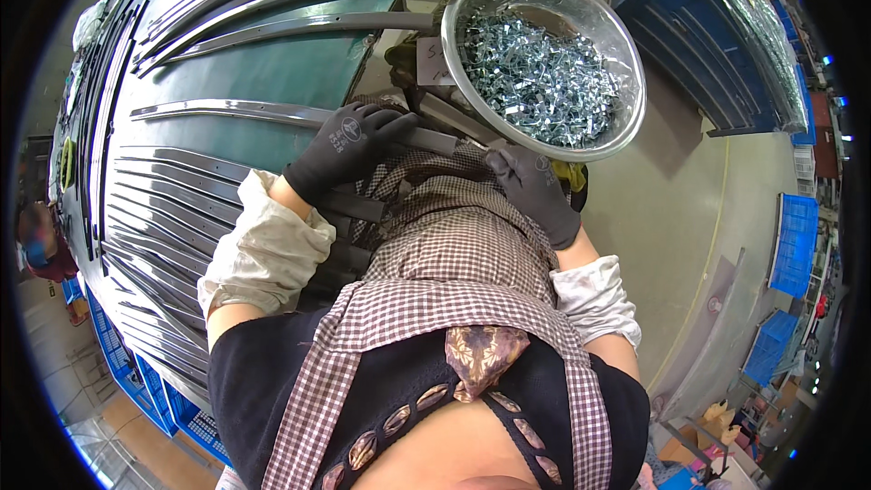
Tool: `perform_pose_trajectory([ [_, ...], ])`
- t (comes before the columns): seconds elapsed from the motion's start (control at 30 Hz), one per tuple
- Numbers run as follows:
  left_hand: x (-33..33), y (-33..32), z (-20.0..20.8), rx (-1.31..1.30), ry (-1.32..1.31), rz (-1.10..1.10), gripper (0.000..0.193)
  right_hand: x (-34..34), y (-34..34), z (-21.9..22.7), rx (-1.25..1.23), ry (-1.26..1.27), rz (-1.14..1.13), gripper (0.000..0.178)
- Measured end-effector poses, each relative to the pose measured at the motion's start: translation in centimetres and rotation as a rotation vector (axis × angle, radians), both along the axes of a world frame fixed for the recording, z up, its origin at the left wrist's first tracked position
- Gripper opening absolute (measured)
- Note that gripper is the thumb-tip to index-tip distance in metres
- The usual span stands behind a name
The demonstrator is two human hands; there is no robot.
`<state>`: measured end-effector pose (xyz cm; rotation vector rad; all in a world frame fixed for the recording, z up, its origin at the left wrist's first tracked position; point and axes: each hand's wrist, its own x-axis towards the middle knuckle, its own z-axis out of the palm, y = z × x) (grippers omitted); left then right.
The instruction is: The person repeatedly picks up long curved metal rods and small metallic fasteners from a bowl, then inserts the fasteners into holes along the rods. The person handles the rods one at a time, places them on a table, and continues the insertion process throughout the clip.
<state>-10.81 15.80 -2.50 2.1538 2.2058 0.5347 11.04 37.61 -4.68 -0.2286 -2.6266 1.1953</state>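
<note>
A long, dark, glossy trim strip (pixel 245 109) reaches from the table to my lap. My left hand (pixel 345 145), in a dark grey glove, is closed round it close to its right end. Just right of that end, my right hand (pixel 537 186), gloved alike, has its fingers drawn together. Whatever they pinch is too small or hidden to make out. Beyond my right hand stands a clear round bowl (pixel 635 118), full of small shiny metal clips (pixel 540 77).
On the green-topped table (pixel 263 63), more dark strips (pixel 172 209) lie in rows near and far. A blue crate (pixel 689 27) stands at the far right, with blue bins (pixel 794 245) along the right side. Another person (pixel 45 240) is at the far left.
</note>
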Motion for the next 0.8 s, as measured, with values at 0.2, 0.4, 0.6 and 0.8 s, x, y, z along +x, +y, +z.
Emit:
perform_pose_trajectory([
  [0.2,-0.3,-0.1,-0.3,-0.014,0.043,-0.009,0.041,0.3,-0.4,0.0,0.060,-0.055,0.065,0.017],
  [0.4,-0.1,0.0,-0.3,-0.067,0.028,-0.018,0.040,-1.2,-0.8,0.4,0.260,-0.037,0.126,0.018],
  [0.6,-0.3,-0.4,-0.3,-0.074,-0.041,-0.026,0.041,-1.8,-1.6,1.2,0.503,0.058,0.119,0.023],
  [0.8,-1.6,-2.0,1.2,0.060,-0.198,0.127,0.042,0.2,4.7,1.0,0.418,-0.081,-0.032,0.029],
])
